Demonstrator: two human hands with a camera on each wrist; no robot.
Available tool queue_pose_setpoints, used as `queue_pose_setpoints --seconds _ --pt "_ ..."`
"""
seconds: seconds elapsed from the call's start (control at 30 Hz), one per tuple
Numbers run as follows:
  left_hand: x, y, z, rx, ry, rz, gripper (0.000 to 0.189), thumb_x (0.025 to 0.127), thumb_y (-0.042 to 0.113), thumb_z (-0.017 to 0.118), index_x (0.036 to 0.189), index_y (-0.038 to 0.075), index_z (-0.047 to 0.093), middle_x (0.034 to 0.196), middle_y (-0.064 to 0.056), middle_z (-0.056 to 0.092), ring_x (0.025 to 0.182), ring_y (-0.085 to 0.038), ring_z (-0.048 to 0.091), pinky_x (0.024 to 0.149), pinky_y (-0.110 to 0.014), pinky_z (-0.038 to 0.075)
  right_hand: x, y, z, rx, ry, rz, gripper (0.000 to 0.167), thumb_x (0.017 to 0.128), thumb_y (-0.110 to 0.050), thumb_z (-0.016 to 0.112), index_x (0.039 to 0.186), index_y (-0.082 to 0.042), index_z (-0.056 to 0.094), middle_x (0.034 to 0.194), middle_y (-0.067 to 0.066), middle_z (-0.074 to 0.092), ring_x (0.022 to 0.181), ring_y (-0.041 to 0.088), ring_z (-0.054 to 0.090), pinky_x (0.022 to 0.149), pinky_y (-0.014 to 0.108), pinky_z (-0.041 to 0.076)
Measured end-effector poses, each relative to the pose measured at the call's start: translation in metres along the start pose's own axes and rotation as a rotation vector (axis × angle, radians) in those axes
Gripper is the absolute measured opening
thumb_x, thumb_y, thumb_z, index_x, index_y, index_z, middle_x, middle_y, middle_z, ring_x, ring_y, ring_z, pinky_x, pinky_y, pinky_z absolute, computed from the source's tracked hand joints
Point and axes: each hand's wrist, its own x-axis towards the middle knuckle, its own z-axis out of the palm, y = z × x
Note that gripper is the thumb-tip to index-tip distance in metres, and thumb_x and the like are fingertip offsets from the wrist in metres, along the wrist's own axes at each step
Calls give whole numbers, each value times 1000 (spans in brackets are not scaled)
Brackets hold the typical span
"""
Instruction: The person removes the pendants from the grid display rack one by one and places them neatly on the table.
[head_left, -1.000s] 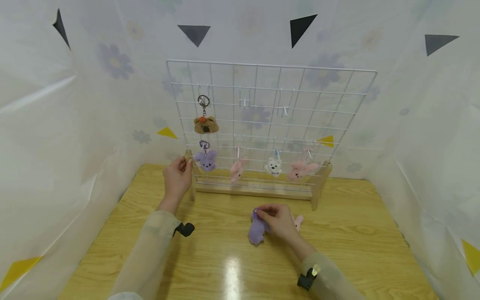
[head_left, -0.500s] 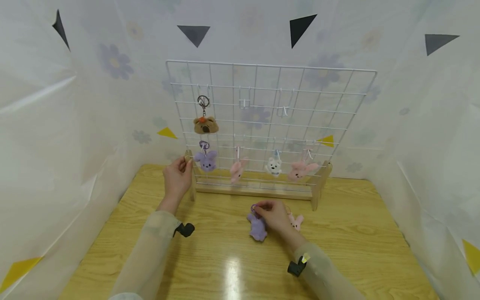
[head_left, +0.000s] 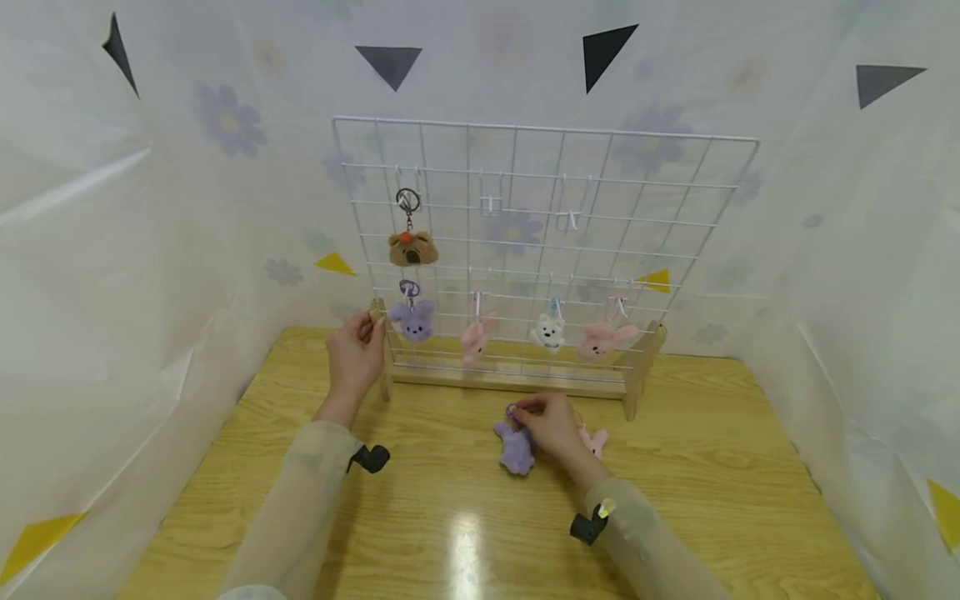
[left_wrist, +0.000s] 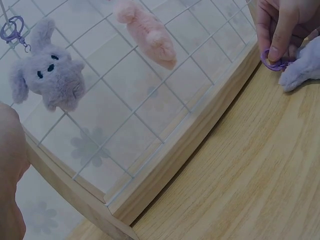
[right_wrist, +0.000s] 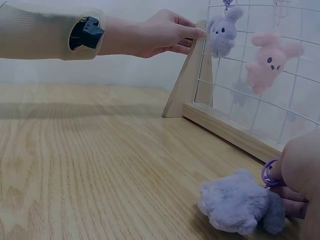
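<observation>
My right hand (head_left: pixel 551 425) pinches the purple ring (right_wrist: pixel 270 173) of a purple plush keychain (head_left: pixel 516 451), whose fluffy body is at the tabletop in the right wrist view. My left hand (head_left: pixel 356 354) grips the top of the left wooden upright (right_wrist: pixel 189 75) of a white wire grid rack (head_left: pixel 545 133). On the rack's lower row hang a purple plush bunny keychain (left_wrist: pixel 54 75), a pink plush (head_left: pixel 476 342), a white plush bear (head_left: pixel 548 332) and another pink bunny (head_left: pixel 600 340). A brown plush head (head_left: pixel 412 248) hangs above them at the left.
Partly behind my right wrist, a pink bunny keychain (head_left: pixel 596 442) lies on the wooden table (head_left: pixel 420 517). Bare white hooks (head_left: pixel 491 205) sit on the upper grid. A wooden base bar (head_left: pixel 510 383) runs along the rack's foot. Pale sheeting walls surround the table.
My right hand has shifted slightly toward the rack with the purple plush keychain, and more of its ring shows. More of the pink bunny on the table is uncovered. The left hand stays put.
</observation>
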Motion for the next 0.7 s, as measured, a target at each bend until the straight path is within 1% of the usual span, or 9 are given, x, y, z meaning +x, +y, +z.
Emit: queue_pose_setpoints --seconds 0.27,0.4,0.5,0.7 --pt "0 1 0 3 4 8 24 102 8 71 115 -13 73 104 -28 75 96 -40 77 83 -42 65 2 0 -4 -38 24 -19 8 90 -1 83 95 3 78 85 9 78 76 20 74 63 25 61" --pt "0 1 0 5 3 5 25 102 8 71 116 -13 73 105 -28 75 96 -39 77 83 -42 65 2 0 -9 -62 35 -29 8 90 -1 82 96 4 78 85 9 77 76 20 74 62 25 61" --pt "0 1 0 9 2 -1 26 102 9 72 117 -13 72 106 -29 75 97 -39 77 83 -41 65 3 0 -12 -68 55 -36 7 89 -1 80 95 2 79 86 7 77 77 18 72 63 25 60" --pt "0 1 0 9 2 -11 25 102 8 72 117 -12 73 107 -28 75 97 -39 77 84 -41 65 3 -5 -18 -40 77 -69 7 86 0 77 93 0 79 84 7 76 76 16 68 68 25 59"
